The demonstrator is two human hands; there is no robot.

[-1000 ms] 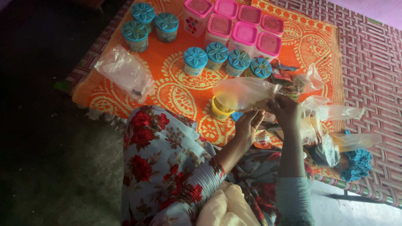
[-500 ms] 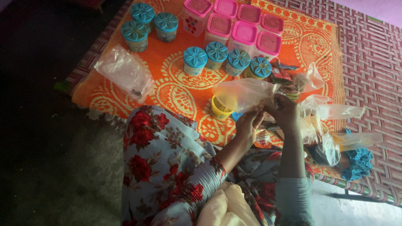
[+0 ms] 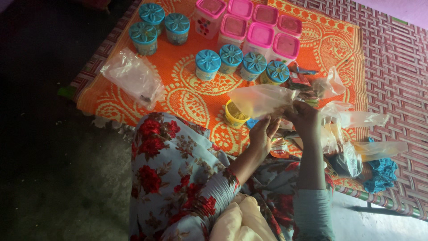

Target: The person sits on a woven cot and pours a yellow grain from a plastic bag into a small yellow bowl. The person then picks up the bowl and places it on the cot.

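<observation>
Bag in hand: clear plastic bag (image 3: 261, 99), held tilted above the orange patterned mat (image 3: 187, 96); its far end hangs over the open yellow cup (image 3: 235, 115). A little yellowish content shows through the film; how much I cannot tell.
Right hand: right hand (image 3: 305, 117) pinched closed on the near end of the bag, fingers gathered round the film.
Left hand: left hand (image 3: 264, 131) just under the bag, fingers half spread and touching its lower edge; a supporting touch, not a full grasp, as far as I can judge.
Open cup: lid off, some yellow matter inside; fill level unclear.
Judged done: four small jars with blue flower lids (image 3: 243, 62) stand closed in a row just beyond the cup; three more blue-lidded jars (image 3: 158, 22) sit closed at the far left; six pink-lidded containers (image 3: 258, 24) are closed at the far edge.
Judged left: yellow cup not yet lidded; several crumpled clear bags (image 3: 352, 118) lie to the right, contents unclear.
Aside: another clear bag (image 3: 133, 78) lies on the mat's left edge, apparently near empty.
Support: woven cot surface (image 3: 397, 67) under the mat.
</observation>
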